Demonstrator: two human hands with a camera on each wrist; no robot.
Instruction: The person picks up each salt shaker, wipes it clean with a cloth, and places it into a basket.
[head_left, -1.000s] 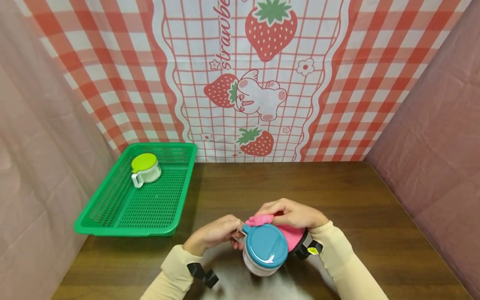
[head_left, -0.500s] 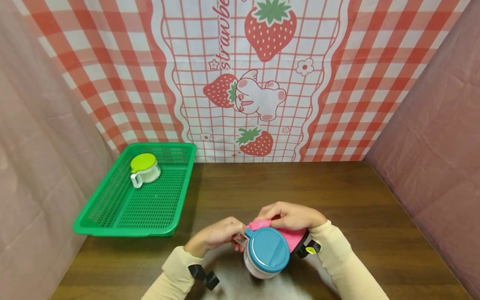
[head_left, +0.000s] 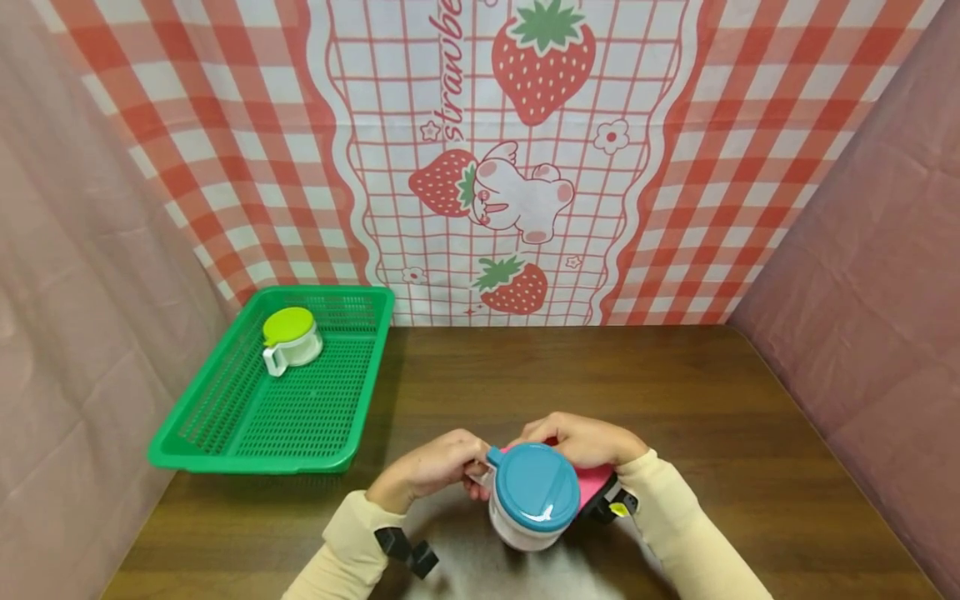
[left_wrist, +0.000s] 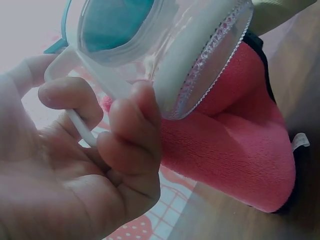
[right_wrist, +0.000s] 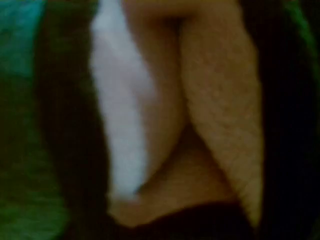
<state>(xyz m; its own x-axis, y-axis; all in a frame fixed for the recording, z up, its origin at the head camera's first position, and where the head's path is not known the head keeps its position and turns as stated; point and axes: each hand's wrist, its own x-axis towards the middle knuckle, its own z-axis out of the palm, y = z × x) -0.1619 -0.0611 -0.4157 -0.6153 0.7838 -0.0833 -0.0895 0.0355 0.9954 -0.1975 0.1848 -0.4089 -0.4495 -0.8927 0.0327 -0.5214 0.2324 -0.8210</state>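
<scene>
A clear seasoning jar with a blue lid [head_left: 537,487] is near the front of the table. My left hand [head_left: 438,471] grips its white handle [left_wrist: 82,127], one finger hooked through the loop. At the jar's far right side, my right hand [head_left: 588,440] holds a pink cloth [head_left: 594,483] against the wall; the lid hides part of that hand and cloth. In the left wrist view the jar looks tilted, its ridged base [left_wrist: 215,62] showing, and the dark-edged cloth [left_wrist: 235,155] hangs behind it. The right wrist view is dark and blurred, showing little beyond skin.
A green plastic basket [head_left: 363,408] stands at the left of the brown wooden table [head_left: 675,392]. Inside it sits a similar jar with a lime-green lid [head_left: 289,326]. A red checked strawberry cloth [head_left: 525,200] hangs behind, with pink curtains [head_left: 862,275] at both sides.
My right hand has moved slightly down and toward me along the jar with the cloth. Less pink shows beside the handle now. The jar shifts only a little; my left hand keeps its hold.
</scene>
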